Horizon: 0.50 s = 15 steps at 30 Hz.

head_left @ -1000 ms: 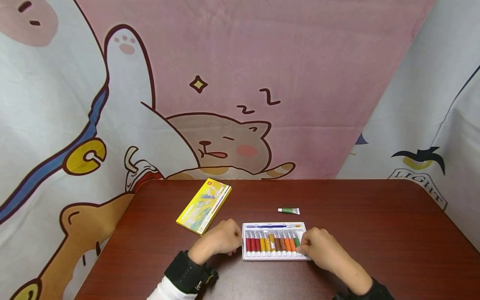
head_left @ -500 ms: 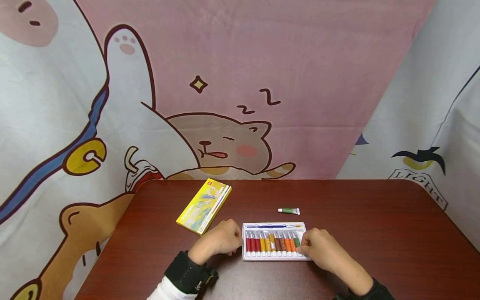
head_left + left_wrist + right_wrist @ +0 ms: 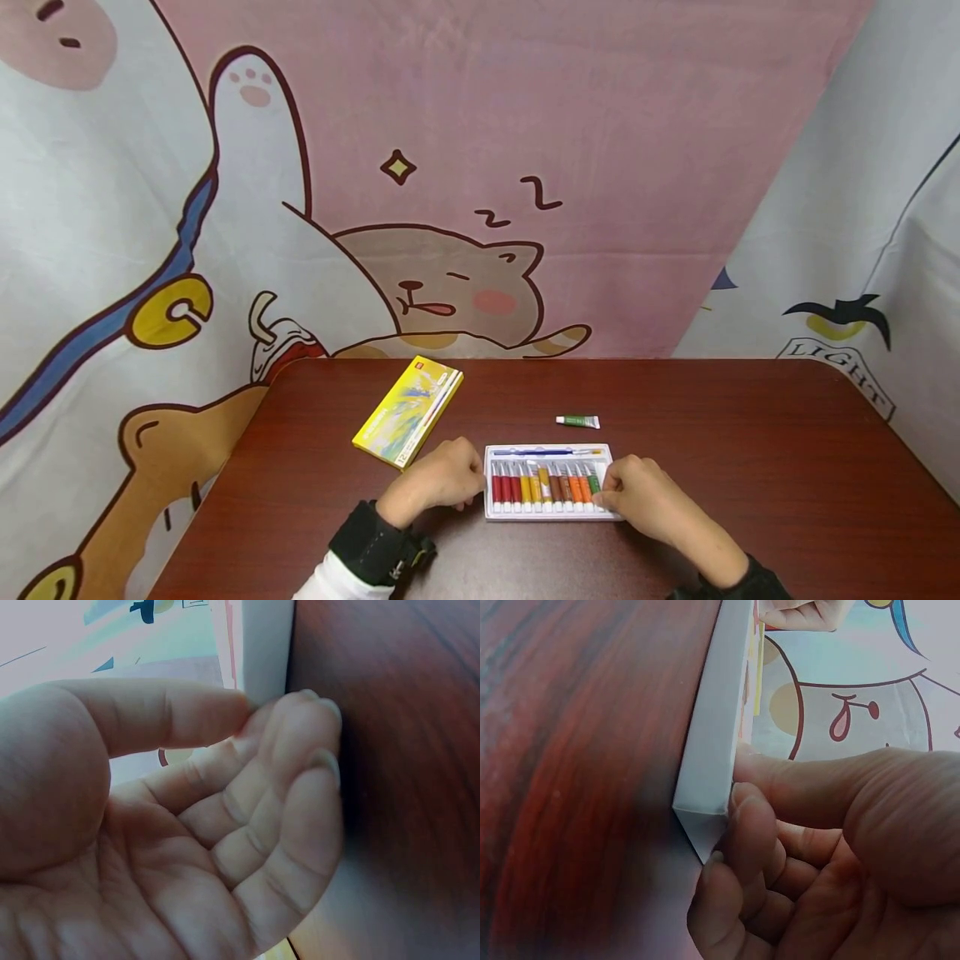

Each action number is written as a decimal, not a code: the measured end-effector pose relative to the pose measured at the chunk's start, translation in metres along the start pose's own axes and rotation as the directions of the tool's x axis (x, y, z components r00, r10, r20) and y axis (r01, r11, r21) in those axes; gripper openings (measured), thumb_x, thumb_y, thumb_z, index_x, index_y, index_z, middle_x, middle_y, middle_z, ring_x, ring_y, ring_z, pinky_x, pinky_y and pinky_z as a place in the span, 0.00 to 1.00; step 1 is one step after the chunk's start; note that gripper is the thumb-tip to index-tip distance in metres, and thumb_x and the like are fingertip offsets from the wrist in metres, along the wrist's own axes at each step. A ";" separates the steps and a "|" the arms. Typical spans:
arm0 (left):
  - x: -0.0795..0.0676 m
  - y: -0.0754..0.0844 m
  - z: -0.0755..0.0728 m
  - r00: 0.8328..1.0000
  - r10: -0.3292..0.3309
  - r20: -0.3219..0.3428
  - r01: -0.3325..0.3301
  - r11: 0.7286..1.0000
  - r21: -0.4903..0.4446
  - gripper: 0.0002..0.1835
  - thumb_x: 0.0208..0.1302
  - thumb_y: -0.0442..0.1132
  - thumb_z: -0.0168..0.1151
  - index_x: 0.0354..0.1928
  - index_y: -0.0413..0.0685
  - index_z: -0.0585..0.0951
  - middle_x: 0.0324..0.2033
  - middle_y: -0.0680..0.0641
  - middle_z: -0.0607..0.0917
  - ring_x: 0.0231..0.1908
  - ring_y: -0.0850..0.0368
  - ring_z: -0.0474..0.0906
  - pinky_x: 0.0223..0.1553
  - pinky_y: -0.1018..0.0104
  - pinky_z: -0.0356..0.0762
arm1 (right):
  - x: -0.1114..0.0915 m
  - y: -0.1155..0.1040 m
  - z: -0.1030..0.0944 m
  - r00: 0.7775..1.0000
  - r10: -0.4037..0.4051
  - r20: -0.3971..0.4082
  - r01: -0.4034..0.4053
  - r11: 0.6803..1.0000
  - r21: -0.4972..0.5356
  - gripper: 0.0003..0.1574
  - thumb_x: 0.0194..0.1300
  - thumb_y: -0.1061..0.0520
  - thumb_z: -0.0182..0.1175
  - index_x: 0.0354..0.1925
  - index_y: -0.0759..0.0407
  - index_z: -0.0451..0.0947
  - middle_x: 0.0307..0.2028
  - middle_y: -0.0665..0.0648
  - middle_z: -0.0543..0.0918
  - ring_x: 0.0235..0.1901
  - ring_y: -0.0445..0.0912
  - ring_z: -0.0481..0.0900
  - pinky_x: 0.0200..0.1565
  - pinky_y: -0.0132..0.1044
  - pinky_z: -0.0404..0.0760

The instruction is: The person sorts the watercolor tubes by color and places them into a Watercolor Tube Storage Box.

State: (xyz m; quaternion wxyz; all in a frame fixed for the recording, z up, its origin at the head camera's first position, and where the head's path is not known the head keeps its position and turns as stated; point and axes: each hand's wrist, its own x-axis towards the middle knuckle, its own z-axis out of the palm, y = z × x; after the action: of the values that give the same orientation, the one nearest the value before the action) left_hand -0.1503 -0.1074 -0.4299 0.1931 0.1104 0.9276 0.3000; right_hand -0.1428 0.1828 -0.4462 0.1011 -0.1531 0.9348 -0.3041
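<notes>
A white tray (image 3: 551,517) of small paint tubes lies in front of me on the table. Its tubes (image 3: 525,492) run from red through yellow and brown to orange and green, and a blue-handled paintbrush (image 3: 525,453) lies along the top slot. My left hand (image 3: 444,475) holds the tray's left end, thumb and curled fingers meeting at the white side wall (image 3: 264,645). At the right end, my right hand (image 3: 641,493) pinches the edge, with the thumb on top and bent fingers against the corner (image 3: 705,825). That hand hides the tray's right end in the head view.
Behind the tray lies a loose green paint tube (image 3: 577,422). A flat yellow paint box (image 3: 408,414) rests at the back left, beyond my left hand. The brown table (image 3: 787,450) ends at a cartoon-printed cloth (image 3: 600,167).
</notes>
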 end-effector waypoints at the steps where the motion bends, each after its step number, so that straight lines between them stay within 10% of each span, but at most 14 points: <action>1: 0.000 0.000 0.000 1.000 0.000 0.000 0.000 1.000 0.000 0.13 0.55 0.36 0.57 0.14 0.48 0.79 0.07 0.55 0.73 0.10 0.60 0.73 0.11 0.69 0.68 | 0.000 0.000 0.000 1.000 -0.003 0.002 0.003 1.000 0.000 0.18 0.51 0.55 0.69 0.14 0.49 0.71 0.14 0.45 0.70 0.16 0.39 0.64 0.18 0.34 0.65; 15: -0.001 0.000 -0.001 1.000 0.010 -0.009 -0.010 1.000 0.000 0.13 0.54 0.35 0.57 0.13 0.47 0.79 0.06 0.56 0.73 0.11 0.58 0.75 0.11 0.69 0.67 | 0.022 0.002 -0.019 0.973 -0.178 -0.146 0.157 0.977 -0.143 0.05 0.55 0.55 0.67 0.27 0.47 0.79 0.22 0.43 0.75 0.21 0.38 0.68 0.24 0.36 0.70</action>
State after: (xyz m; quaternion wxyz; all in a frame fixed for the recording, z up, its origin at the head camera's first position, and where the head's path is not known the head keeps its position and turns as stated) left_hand -0.1496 -0.1078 -0.4286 0.1873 0.1134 0.9279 0.3017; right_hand -0.1689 0.1875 -0.4345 -0.0097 -0.2131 0.9414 -0.2611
